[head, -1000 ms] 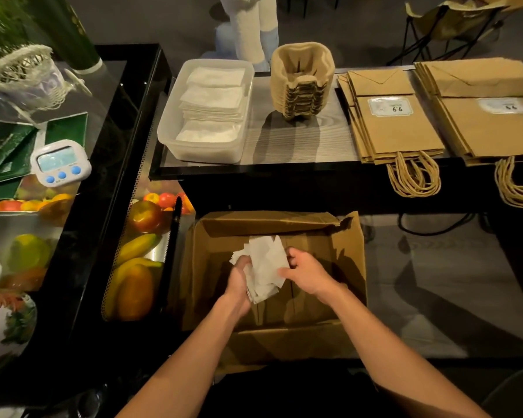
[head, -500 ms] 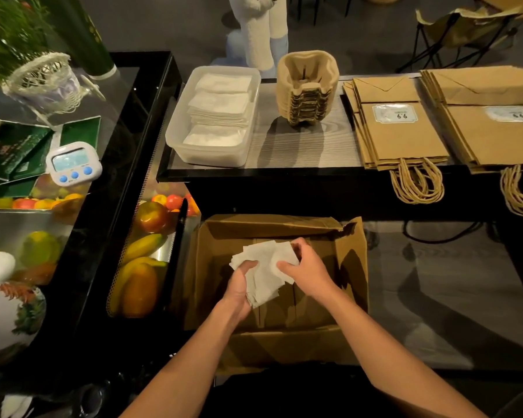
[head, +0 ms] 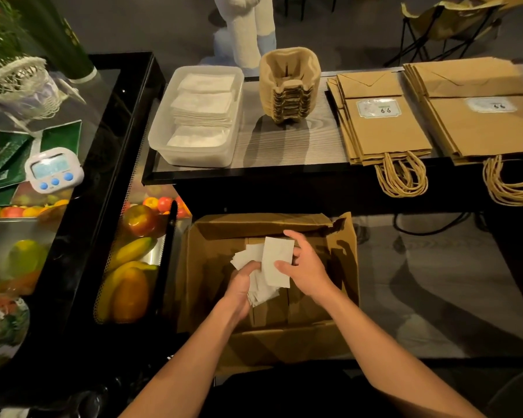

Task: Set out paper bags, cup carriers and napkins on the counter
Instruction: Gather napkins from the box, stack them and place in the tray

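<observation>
Over an open cardboard box (head: 341,285), both my hands hold a loose bundle of white napkins (head: 277,260). My left hand (head: 240,286) grips the bundle from below. My right hand (head: 307,267) pinches the top napkin, thumb on its front and fingers behind. On the counter (head: 287,152) beyond stand a clear tub (head: 163,131) with stacked napkins, a stack of brown pulp cup carriers (head: 289,86), and two piles of flat brown paper bags (head: 381,116) (head: 477,107) with twine handles hanging over the edge.
A black display case (head: 82,236) to the left holds fruit (head: 133,276). A white timer (head: 53,170), green packets and a white basket (head: 21,86) lie on its glass top. A folding chair (head: 441,22) stands beyond the counter. Cables trail on the floor at right.
My hands have risen slightly with the napkins. The right hand has drawn one napkin up and squared it on top of the bundle. The view has tilted a little downward.
</observation>
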